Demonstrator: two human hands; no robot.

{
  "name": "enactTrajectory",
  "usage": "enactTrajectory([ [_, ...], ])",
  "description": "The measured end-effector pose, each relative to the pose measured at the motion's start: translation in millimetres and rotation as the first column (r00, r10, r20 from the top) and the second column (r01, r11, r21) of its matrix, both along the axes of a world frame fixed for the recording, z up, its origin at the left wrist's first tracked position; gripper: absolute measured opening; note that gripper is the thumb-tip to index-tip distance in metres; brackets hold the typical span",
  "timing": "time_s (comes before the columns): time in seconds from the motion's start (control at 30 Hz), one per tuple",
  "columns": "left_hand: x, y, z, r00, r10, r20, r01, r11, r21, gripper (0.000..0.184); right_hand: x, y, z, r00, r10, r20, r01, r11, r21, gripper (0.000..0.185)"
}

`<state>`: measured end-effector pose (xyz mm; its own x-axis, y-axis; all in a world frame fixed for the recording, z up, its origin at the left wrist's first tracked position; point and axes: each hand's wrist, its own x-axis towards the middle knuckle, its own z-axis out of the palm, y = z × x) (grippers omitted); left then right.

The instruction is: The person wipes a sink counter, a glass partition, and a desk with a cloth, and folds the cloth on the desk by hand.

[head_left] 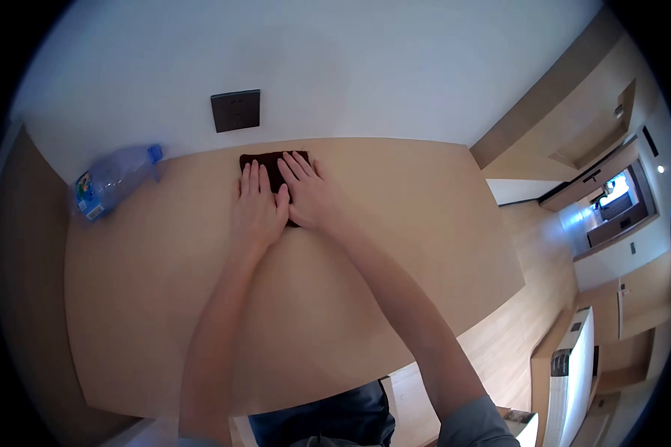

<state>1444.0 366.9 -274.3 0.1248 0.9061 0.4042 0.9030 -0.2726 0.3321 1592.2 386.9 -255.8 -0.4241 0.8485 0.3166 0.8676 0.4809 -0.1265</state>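
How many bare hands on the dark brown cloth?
2: left hand on the left part of the dark brown cloth, right hand on its right part.

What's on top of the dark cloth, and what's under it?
Both hands, left and right, lie on the cloth. It lies on the table; anything else beneath is hidden.

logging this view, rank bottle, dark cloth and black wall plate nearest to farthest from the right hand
1. Dark cloth: directly under the right hand, touching it.
2. Black wall plate: ahead and to the left, on the wall.
3. Bottle: far left, on the tabletop near the wall.
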Motion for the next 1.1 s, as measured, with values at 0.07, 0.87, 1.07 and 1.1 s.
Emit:
enactTrajectory([
  [0.07,0.6,11.4,-7.2,1.000,0.013,-0.004,-0.012,0.999,0.041,0.067,3.0,3.9,0.7,1.000,-0.014,0.009,0.014,1.000,-0.016,0.063],
  [0.87,-3.2,-335.2,57.7,0.983,-0.147,-0.107,0.144,0.989,-0.034,0.069,-3.0,-329.8,23.8,0.984,0.041,-0.171,-0.090,0.953,-0.290,0.087],
  [1.07,-5.1,-328.9,64.4,0.986,-0.161,-0.046,0.153,0.977,-0.145,0.073,-8.2,-319.9,26.0,0.986,0.043,-0.161,-0.093,0.944,-0.318,0.085],
  [1.1,-7.0,-323.6,64.5,0.987,-0.158,-0.021,0.152,0.972,-0.180,0.073,-8.9,-312.8,24.3,0.983,0.059,-0.171,-0.108,0.949,-0.296,0.084],
])
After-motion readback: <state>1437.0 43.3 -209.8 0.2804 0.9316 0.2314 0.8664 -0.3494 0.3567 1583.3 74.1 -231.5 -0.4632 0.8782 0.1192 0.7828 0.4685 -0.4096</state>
